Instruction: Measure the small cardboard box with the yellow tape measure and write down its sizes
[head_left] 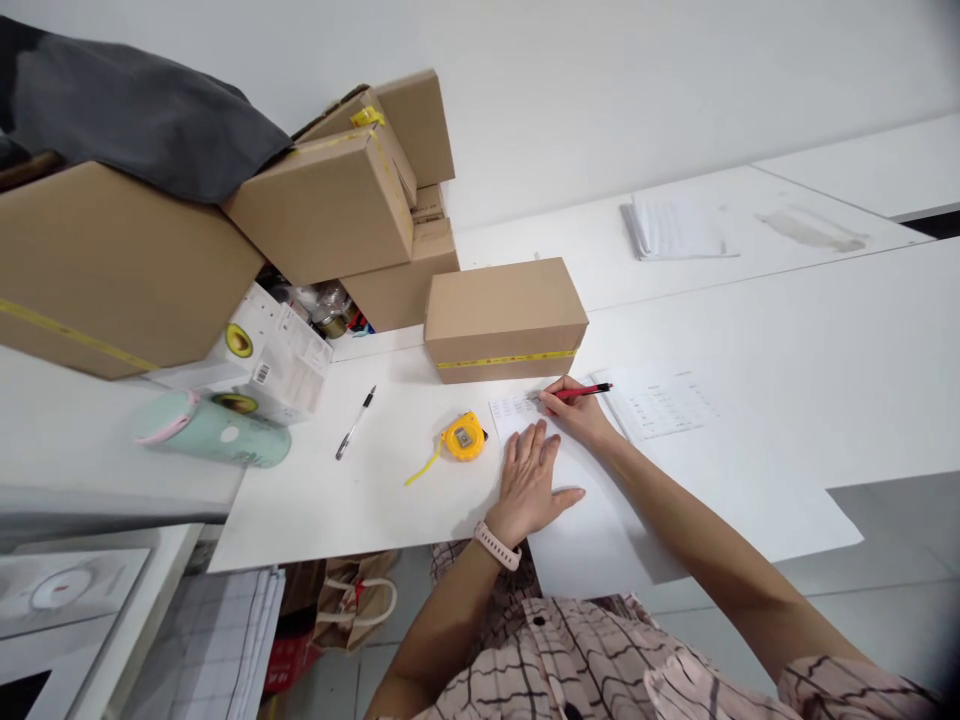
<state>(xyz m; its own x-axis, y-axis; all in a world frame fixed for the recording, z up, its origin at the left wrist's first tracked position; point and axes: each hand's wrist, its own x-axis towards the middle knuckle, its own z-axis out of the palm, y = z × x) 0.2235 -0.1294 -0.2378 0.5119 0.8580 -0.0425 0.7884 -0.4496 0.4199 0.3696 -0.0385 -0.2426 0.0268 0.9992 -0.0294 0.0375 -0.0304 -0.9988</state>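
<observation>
My right hand (574, 408) is closed around a red pen (585, 391), its tip end down at a written sheet of paper (514, 408). My left hand (531, 480) lies flat on that paper, fingers spread. Left of it rests a yellow tape measure (464, 437) with a short length of tape pulled out. A clear pen with a black cap (355, 423) lies farther left on the white table. Just behind my hands stands a closed cardboard box (504, 312) with a yellow tape strip. Another sheet with a handwritten table (667, 405) is right of my right hand.
Cardboard boxes (322, 205) are piled at the back left, with a dark cloth (142, 110) over them. A mint-green bottle (217, 430) lies beside a white avocado-print box (281, 350). A paper stack (675, 228) sits at the back right. The table's front edge (360, 555) is near my body.
</observation>
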